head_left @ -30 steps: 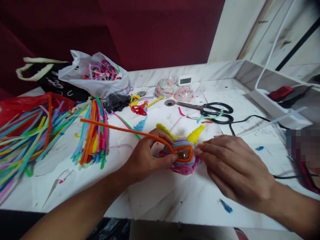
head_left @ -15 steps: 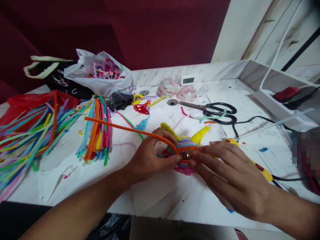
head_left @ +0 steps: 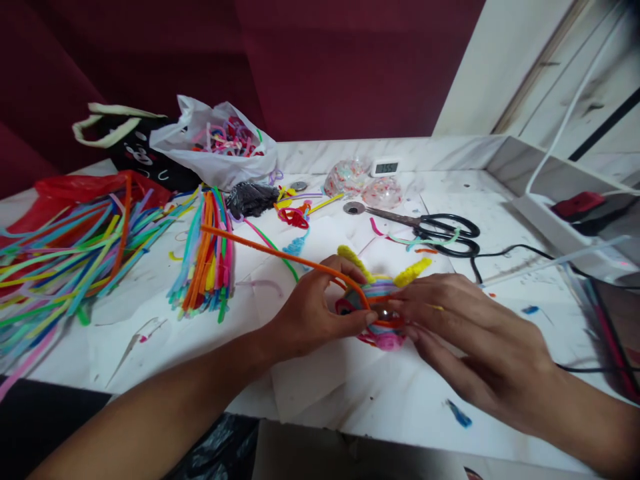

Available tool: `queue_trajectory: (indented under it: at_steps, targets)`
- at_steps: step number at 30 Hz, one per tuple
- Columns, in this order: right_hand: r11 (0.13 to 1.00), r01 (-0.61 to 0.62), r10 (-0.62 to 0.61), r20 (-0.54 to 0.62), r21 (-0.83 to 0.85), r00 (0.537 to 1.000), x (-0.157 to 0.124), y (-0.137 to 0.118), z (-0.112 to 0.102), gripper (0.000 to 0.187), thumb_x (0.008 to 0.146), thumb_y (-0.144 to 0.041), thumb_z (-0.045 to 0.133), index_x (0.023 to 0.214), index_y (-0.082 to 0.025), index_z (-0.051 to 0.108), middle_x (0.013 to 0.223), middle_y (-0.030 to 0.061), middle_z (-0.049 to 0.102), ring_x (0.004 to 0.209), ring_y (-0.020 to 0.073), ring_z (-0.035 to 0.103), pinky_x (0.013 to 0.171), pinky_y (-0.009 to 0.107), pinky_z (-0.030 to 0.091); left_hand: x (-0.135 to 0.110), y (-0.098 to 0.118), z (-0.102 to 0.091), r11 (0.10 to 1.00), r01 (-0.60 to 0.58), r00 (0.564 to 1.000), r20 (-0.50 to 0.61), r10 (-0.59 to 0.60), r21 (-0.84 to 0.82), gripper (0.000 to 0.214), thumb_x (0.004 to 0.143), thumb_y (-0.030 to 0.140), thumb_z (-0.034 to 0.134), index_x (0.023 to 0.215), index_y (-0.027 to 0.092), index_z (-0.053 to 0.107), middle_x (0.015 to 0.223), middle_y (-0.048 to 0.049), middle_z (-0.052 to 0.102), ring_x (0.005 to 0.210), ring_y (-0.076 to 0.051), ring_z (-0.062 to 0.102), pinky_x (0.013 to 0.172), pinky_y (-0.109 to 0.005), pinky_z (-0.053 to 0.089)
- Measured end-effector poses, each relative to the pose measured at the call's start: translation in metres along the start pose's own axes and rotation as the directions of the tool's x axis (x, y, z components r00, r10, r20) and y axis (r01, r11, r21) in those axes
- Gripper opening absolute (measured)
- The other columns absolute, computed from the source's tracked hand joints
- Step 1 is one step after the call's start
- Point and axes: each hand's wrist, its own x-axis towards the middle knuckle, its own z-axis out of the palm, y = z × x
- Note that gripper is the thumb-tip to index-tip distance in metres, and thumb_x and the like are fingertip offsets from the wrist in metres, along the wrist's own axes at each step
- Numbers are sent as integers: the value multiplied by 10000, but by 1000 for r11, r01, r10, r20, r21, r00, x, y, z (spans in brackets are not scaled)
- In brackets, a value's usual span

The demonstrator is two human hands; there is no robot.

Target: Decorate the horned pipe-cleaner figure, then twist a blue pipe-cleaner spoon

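Note:
Both hands are on a small figure (head_left: pixel 389 341) wound from striped, fuzzy pipe cleaners. Two yellow ear-like pieces (head_left: pixel 414 271) stick up from its top, and something round and glossy shows at its front. My left hand (head_left: pixel 307 317) pinches an orange pipe cleaner (head_left: pixel 270 249) against the figure's left side, thumb in front. The long free end of that pipe cleaner stretches out to the upper left. With bent fingers, my right hand (head_left: pixel 485 333) grips the figure's right side, where an orange strand crosses the front. Its fingers partly cover that side.
Black-handled scissors (head_left: pixel 393 215) lie beyond the hands. On the left are a bundle of pipe cleaners (head_left: pixel 207 257) and a loose heap (head_left: pixel 90 250). A white bag (head_left: pixel 260 160) of scraps, clear domes (head_left: pixel 383 193) and a small digital clock (head_left: pixel 385 167) stand at the back. Black cables run on the right.
The whole view has shifted, so things appear farther right. The right fingers are bent slightly more around the figure. A yellow tool seen beside the right hand is now hidden.

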Motion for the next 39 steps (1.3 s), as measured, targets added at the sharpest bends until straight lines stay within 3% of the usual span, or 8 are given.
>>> queue_trajectory:
  at_steps: [7, 15, 22, 30, 35, 39]
  targets:
    - [996, -74, 77, 78, -41, 994, 27, 1, 1, 104, 872, -132, 600, 948, -156, 666, 929, 85, 668, 848, 200, 601, 766, 371, 484, -2, 3, 2, 1000, 14, 1000, -22, -14, -25, 345, 692, 239, 776, 963, 192, 567, 991, -24, 610, 933, -179, 587, 825, -311, 460]
    - [987, -145, 153, 161, -61, 975, 44, -2, 6, 122, 849, -93, 577, 842, -144, 687, 765, 55, 625, 734, 177, 559, 649, 310, 437, -3, 3, 2, 999, 17, 1000, -24, -18, -48, 370, 672, 188, 759, 972, 202, 542, 1005, -13, 623, 935, -180, 597, 849, -320, 455]
    - [970, -227, 239, 151, -93, 959, 48, -6, 9, 134, 844, -95, 566, 771, -155, 661, 738, 40, 611, 694, 158, 555, 606, 284, 425, -3, 2, 2, 999, 3, 1000, -29, -4, -38, 368, 674, 179, 741, 981, 207, 540, 1011, -7, 607, 938, -175, 584, 829, -308, 456]
    - [951, -286, 298, 102, -119, 949, 23, -11, -5, 145, 924, -237, 543, 991, -172, 654, 946, 77, 669, 887, 194, 605, 776, 347, 486, -3, 5, 2, 1000, 13, 999, -44, -13, 0, 360, 679, 207, 754, 969, 192, 543, 1032, -22, 586, 977, -182, 557, 878, -322, 442]
    - [926, -323, 350, 128, -194, 928, -4, -8, -7, 440, 898, -393, 602, 1291, -213, 523, 1224, 90, 611, 1154, 234, 540, 958, 392, 461, -3, -3, 4, 996, 37, 999, -34, -40, -86, 464, 681, 257, 772, 1053, 214, 498, 1086, -29, 542, 979, -175, 547, 823, -293, 463]
    - [930, -282, 322, 149, -236, 935, -7, -2, -5, 582, 868, -467, 618, 1342, -167, 462, 1263, 143, 567, 1175, 275, 516, 958, 435, 461, -2, -7, 5, 986, 53, 997, -44, -61, -161, 743, 683, 281, 800, 1302, 270, 389, 1171, -56, 532, 1017, -193, 562, 821, -295, 485]
